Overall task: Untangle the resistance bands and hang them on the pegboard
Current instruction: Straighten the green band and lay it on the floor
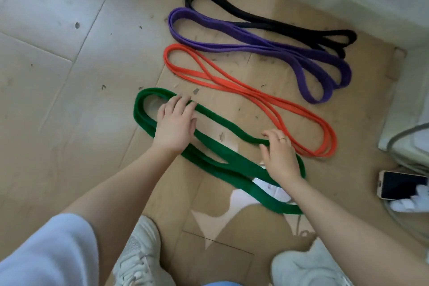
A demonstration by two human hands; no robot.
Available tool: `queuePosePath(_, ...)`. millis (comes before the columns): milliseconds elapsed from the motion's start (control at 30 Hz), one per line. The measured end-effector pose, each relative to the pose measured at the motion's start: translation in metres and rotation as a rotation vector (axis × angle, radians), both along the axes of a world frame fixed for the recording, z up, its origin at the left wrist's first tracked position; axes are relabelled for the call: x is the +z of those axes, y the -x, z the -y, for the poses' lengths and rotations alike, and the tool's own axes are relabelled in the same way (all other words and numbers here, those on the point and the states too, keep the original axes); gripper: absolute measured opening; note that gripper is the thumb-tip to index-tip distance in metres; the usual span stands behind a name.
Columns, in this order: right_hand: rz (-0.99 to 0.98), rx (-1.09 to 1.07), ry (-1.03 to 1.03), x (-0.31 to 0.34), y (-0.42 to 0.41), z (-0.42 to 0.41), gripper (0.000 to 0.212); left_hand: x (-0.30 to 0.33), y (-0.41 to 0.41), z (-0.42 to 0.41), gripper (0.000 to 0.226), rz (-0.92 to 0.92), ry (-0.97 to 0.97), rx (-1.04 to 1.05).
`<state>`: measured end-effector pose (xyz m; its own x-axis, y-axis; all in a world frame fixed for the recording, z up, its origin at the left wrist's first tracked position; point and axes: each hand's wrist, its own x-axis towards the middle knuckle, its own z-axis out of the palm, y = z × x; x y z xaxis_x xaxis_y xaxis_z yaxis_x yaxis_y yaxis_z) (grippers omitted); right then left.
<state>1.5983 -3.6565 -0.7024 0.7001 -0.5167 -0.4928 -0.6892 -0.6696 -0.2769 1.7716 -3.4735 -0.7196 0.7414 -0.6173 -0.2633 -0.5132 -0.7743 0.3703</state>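
The left hand (174,123) lies flat on the wide green rubber resistance band (222,148), fingers (183,102) straight and slightly spread, pressing the upper strand near the band's left loop. The right hand (279,155) rests on the same band near its right bend, fingers (270,133) loosely curved, tips touching the strand; whether they pinch it I cannot tell. A thin ring shows on one finger.

The green band lies doubled in a long flat loop on the brown cardboard sheet (232,100) covering the floor, nearest the person's white shoes. Beyond it, each apart from the next, lie the narrow orange rubber band (253,97), the broad purple rubber band (267,47) and the black rubber band (255,18), the last nearest the wall edge; the purple and black ones touch or overlap toward their right ends. All four look untangled and laid in parallel.

The step in hand seems to be smoothing the green band straight. To do it well, hold the left loop pinned and draw the right end outward so the strands lie without a twist, then lift it by one loop for hanging. No pegboard is in view.

No containers are visible. A dark-screened phone (404,187) lies at the cardboard's right edge.
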Motion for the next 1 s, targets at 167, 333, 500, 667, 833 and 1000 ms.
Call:
queuePosePath(167, -0.170, -0.470, 0.034, -0.002, 0.079, 0.042, 0.030, -0.001, 0.075, 0.018, 0.032, 0.017, 0.038, -0.454)
queuePosePath(333, -0.159, -0.652, -0.235, -0.024, 0.089, 0.044, 0.031, -0.009, 0.142, 0.045, 0.062, -0.096, -0.174, -0.713)
queuePosePath(500, -0.161, -0.521, -0.120, -0.020, 0.086, 0.059, 0.020, -0.010, 0.166, 0.062, 0.064, -0.020, -0.316, -0.882)
queuePosePath(667, 0.012, -0.818, -0.318, -0.020, 0.076, 0.075, 0.016, -0.020, 0.162, 0.057, 0.055, 0.162, -0.108, -0.963)
queuePosePath(833, 0.025, -1.031, -0.451, -0.027, 0.063, 0.072, 0.030, -0.024, 0.156, 0.059, 0.041, 0.268, 0.013, -1.005)
queuePosePath(1000, 0.213, -1.374, -0.689, -0.020, 0.058, 0.073, 0.027, -0.017, 0.148, 0.062, 0.042, 0.208, 0.107, -0.948)
